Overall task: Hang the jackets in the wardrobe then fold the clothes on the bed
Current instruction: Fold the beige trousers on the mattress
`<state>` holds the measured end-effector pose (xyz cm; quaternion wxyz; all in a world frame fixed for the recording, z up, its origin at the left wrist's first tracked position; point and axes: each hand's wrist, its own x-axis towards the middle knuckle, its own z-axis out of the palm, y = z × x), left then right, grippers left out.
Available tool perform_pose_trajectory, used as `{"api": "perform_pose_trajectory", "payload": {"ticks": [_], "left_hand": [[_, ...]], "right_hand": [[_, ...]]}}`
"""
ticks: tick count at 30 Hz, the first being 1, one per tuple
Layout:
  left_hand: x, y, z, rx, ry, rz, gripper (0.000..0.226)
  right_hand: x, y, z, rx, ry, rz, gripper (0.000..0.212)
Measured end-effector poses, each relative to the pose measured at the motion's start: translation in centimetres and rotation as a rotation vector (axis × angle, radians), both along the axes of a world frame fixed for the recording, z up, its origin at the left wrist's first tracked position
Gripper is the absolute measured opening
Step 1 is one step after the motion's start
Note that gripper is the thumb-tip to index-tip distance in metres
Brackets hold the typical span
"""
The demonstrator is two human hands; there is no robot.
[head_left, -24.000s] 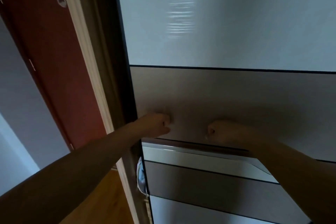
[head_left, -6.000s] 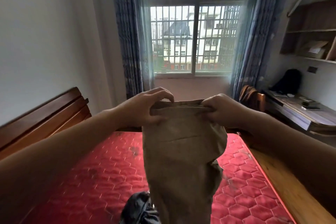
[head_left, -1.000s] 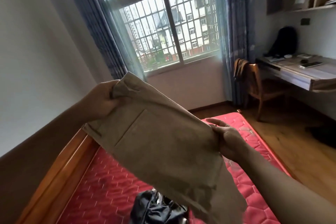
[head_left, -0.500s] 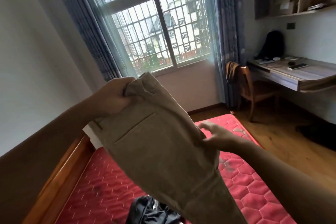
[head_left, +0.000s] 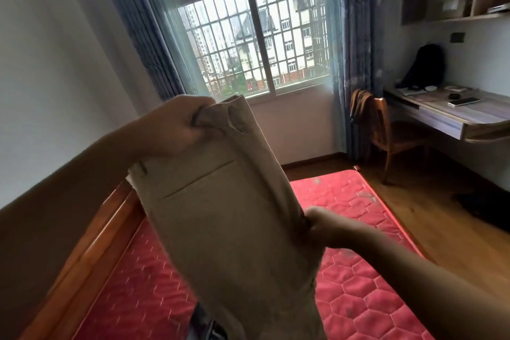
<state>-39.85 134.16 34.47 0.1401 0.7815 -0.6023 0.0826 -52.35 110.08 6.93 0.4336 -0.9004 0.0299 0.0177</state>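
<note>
Khaki trousers (head_left: 234, 229) are held up in the air over the bed, well clear of the mattress (head_left: 358, 298). The fabric is a matte, slightly stiff cotton-type weave, folded lengthwise into a long flat panel that slants down toward the btm edge of the view. A straight welt pocket slit & a belt loop show on the near face, w/ the waistband bunched at the top. The left hand (head_left: 171, 127) has its fingers curled tight round the crumpled waistband. The right hand (head_left: 328, 226) pinches the panel's right edge lower down, w/ the cloth puckered at the grip. The mattress is red, quilted in hexagons, w/ a few grey smudges, & sits in a glossy reddish wood frame (head_left: 91, 251). A dark, shiny crumpled garment (head_left: 204, 326) lies on the mattress below the trousers, mostly hidden. Behind are a barred window (head_left: 248, 30), blue pleated curtains (head_left: 356, 50), a wood chair (head_left: 386, 130) & a desk (head_left: 447, 116).
</note>
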Motion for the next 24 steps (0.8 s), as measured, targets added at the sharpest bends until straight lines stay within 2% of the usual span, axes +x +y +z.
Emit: {"api": "perform_pose_trajectory", "payload": {"ticks": [4,8,10,13,14,16,18,19,22,24], "left_hand": [[-0.1,1.0,0.5,0.015,-0.018,-0.003,0.023],[0.4,1.2,-0.1,0.005,0.011,0.009,0.008],[0.6,1.0,-0.2,0.012,0.014,-0.010,0.010],[0.3,0.2,-0.5,0.040,0.038,-0.024,0.018],[0.1,-0.2,-0.7,0.057,0.041,-0.029,0.022],[-0.4,-0.8,-1.1,0.076,0.045,-0.046,0.027],[-0.6,-1.1,-1.5,0.067,0.075,-0.038,0.029],[-0.5,-1.1,-1.6,0.073,0.094,-0.013,0.032],[0.5,0.8,-1.9,0.193,0.134,0.111,0.044],[1.4,2.6,-2.6,0.228,0.206,0.169,0.040]], "right_hand": [[-0.3,-0.7,-3.4,0.150,0.137,-0.001,0.037],[-0.5,-0.7,-0.2,0.091,0.173,0.079,0.031],[-0.4,0.1,4.4,0.118,-0.024,0.091,0.039],[-0.3,3.0,13.1,0.302,-0.419,0.155,0.043],[-0.3,3.8,15.4,0.310,-0.497,0.148,0.040],[-0.2,4.9,18.2,0.200,-0.609,0.090,0.022],[0.1,4.9,18.6,0.193,-0.653,0.046,0.005],[0.1,4.6,18.3,0.238,-0.656,0.033,0.003],[0.3,3.5,17.2,0.365,-0.651,-0.056,0.009],[0.2,2.6,16.7,0.439,-0.622,-0.128,0.013]]}}
